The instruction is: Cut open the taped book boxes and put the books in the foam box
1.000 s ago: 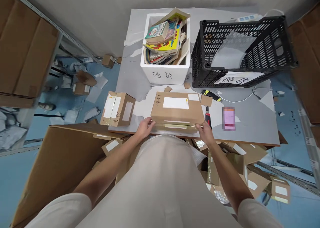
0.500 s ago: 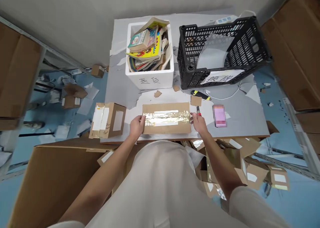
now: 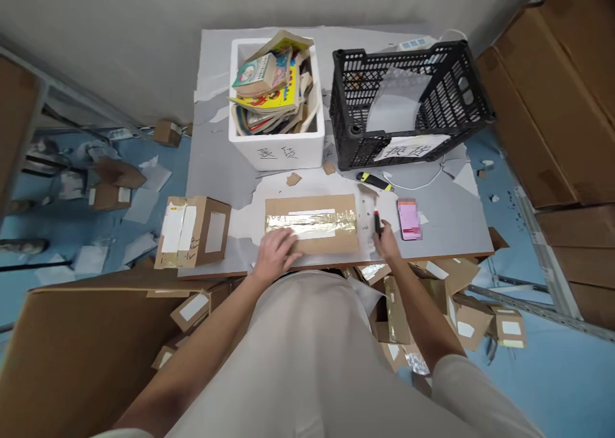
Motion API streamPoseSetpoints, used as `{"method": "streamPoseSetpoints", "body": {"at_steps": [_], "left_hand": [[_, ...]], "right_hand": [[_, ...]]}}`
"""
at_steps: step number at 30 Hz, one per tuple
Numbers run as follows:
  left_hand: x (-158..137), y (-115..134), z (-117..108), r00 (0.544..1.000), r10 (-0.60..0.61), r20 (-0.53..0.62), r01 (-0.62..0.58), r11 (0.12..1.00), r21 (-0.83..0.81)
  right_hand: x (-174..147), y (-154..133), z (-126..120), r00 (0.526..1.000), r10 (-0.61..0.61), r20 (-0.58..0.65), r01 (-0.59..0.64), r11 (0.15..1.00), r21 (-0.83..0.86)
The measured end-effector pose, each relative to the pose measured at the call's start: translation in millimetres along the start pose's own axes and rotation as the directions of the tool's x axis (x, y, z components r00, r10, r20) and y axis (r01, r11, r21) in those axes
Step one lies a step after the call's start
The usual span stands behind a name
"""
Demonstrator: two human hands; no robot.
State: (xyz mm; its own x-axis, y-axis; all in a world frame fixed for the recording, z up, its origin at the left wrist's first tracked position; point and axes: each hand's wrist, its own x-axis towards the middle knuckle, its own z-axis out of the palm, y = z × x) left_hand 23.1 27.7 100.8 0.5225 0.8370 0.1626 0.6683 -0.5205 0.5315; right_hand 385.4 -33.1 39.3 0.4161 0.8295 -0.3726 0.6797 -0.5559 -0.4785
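A taped cardboard box [image 3: 312, 241] lies flat near the table's front edge, with shiny tape running along its length over a white label. My left hand [image 3: 276, 252] rests on the box's near left corner, fingers spread and lying flat. To the right of the box, my right hand [image 3: 385, 241] is closed around a small black and red utility knife [image 3: 377, 222]; whether its blade is out I cannot tell. Just beyond lies a black and yellow cutter [image 3: 375, 181]. A phone with a pink screen [image 3: 409, 220] lies to the right of my right hand.
At the table's back stand a white foam box [image 3: 278, 153] full of books and a black plastic crate [image 3: 408, 150]. Another taped carton [image 3: 214, 233] sits at the front left corner. A large open carton [image 3: 96, 348] and several scattered boxes [image 3: 464, 329] are below the table.
My left hand has gone from the box's left end onto its top. My right hand has left the box's right end and grips the knife. The camera view has shifted slightly.
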Motion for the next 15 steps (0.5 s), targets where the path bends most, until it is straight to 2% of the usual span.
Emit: {"method": "streamPoseSetpoints", "body": {"at_steps": [2, 4, 5, 6, 7, 8, 10, 11, 13, 15], "left_hand": [[-2.7, 0.8, 9.1, 0.999, 0.031, 0.041, -0.029, 0.999, -0.033], [-2.4, -1.8, 15.6, 1.000, 0.028, 0.011, -0.028, 0.998, -0.055], [-1.7, -3.7, 17.6, 1.000, 0.029, -0.009, -0.030, 0.997, -0.068], [-1.1, -5.5, 18.8, 0.999, 0.032, -0.028, -0.034, 0.996, -0.085], [-0.7, -7.0, 19.4, 0.998, 0.034, -0.045, -0.039, 0.994, -0.106], [-0.5, -8.1, 19.7, 0.998, 0.037, -0.058, -0.044, 0.991, -0.129], [-0.8, -9.2, 20.1, 0.996, 0.035, -0.079, -0.049, 0.983, -0.180], [-1.1, -9.3, 20.4, 0.996, 0.031, -0.084, -0.047, 0.978, -0.203], [-1.9, -9.1, 21.1, 0.996, 0.019, -0.085, -0.039, 0.970, -0.240], [-2.4, -8.8, 21.8, 0.997, 0.008, -0.079, -0.027, 0.967, -0.255]], "right_hand": [[-6.8, -17.3, -22.9, 0.990, -0.103, -0.094, 0.113, 0.987, 0.110], [-12.8, -50.9, -45.7, 0.949, -0.285, -0.131, 0.299, 0.948, 0.108], [-15.6, -72.8, -54.6, 0.902, -0.427, -0.069, 0.432, 0.898, 0.085], [-18.3, -96.7, -60.8, 0.822, -0.568, 0.036, 0.566, 0.823, 0.055], [-20.7, -121.2, -64.0, 0.722, -0.672, 0.165, 0.678, 0.734, 0.026], [-22.4, -144.7, -64.2, 0.634, -0.714, 0.295, 0.750, 0.662, -0.009], [-22.9, -184.3, -57.7, 0.513, -0.708, 0.486, 0.835, 0.542, -0.092], [-21.7, -198.8, -52.6, 0.475, -0.686, 0.552, 0.860, 0.494, -0.126], [-17.6, -217.4, -42.8, 0.426, -0.649, 0.630, 0.892, 0.418, -0.173], [-13.4, -225.5, -36.3, 0.411, -0.626, 0.662, 0.904, 0.373, -0.208]]}}
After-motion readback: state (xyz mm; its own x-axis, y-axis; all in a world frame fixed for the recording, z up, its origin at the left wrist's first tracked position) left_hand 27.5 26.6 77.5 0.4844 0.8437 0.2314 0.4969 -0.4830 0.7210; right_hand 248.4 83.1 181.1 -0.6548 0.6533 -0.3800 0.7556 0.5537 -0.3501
